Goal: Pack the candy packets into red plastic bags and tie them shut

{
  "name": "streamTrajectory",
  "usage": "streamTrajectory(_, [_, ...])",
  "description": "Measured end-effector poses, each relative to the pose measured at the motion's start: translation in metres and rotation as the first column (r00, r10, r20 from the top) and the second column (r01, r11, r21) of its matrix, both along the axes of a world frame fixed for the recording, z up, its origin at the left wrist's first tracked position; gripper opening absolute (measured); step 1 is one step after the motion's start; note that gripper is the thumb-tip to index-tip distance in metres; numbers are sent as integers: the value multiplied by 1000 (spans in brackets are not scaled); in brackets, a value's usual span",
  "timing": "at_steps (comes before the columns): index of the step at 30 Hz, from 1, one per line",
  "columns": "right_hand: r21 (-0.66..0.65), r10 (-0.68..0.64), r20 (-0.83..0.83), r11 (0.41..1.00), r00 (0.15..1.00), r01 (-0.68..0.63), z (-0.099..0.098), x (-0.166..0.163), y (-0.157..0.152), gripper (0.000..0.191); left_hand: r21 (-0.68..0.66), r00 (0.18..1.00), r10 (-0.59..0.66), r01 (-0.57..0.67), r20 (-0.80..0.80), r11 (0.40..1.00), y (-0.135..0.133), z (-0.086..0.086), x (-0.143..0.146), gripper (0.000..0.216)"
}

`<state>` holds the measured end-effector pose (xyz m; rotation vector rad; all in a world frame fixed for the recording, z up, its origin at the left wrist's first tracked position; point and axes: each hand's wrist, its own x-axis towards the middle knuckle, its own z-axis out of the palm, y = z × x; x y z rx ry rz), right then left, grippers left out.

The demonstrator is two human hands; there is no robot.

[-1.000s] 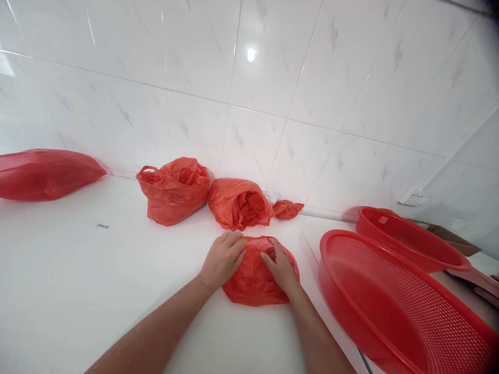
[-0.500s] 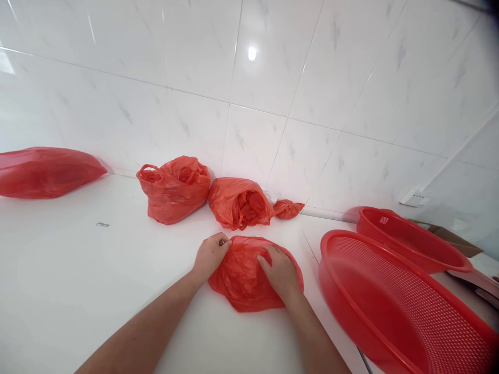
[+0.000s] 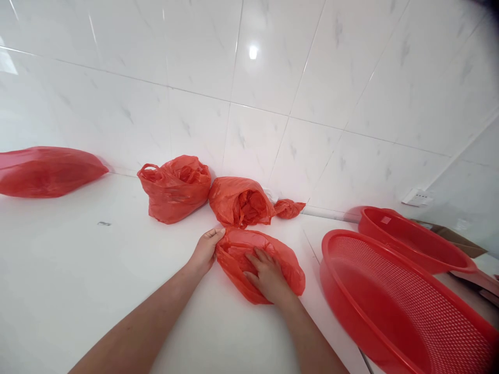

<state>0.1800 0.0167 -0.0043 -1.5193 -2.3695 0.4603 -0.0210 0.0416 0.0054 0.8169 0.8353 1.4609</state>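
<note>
A crumpled red plastic bag [image 3: 283, 257] lies on the white counter [image 3: 78, 270] in front of me. My left hand [image 3: 205, 252] grips the bag's left edge, fingers curled round the plastic. My right hand [image 3: 267, 278] rests on top of the bag, its fingers spread and pressing into the folds. Just behind the bag sits another red bag [image 3: 239, 201] with its mouth turned toward me.
A tied red bag [image 3: 173, 188] stands left of that one, a small red wad [image 3: 288, 208] to its right, and a long red bag [image 3: 47, 171] at far left. Two red plastic colander basins [image 3: 390, 311] [image 3: 413, 239] fill the right side. White tiled wall behind.
The bag has been pulled open and stretched toward the right. My left hand moved to its left edge and my right hand slid down onto its middle.
</note>
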Motion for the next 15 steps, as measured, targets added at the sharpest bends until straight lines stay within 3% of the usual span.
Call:
streamTrajectory(2, [1,0,2,1000,1000,0,-1,-1,0,53,-14,999,38,-37,37,999,1,-1,-1,31])
streamTrajectory(7, [-47,-4,-7,999,1000,3,0,-2,-2,59,31,987,137,-135,-83,990,6,-9,-3,33])
streamTrajectory(15, [-89,-13,-15,996,1000,12,4,-2,-3,62,102,951,184,-163,-250,981,7,-17,-2,34])
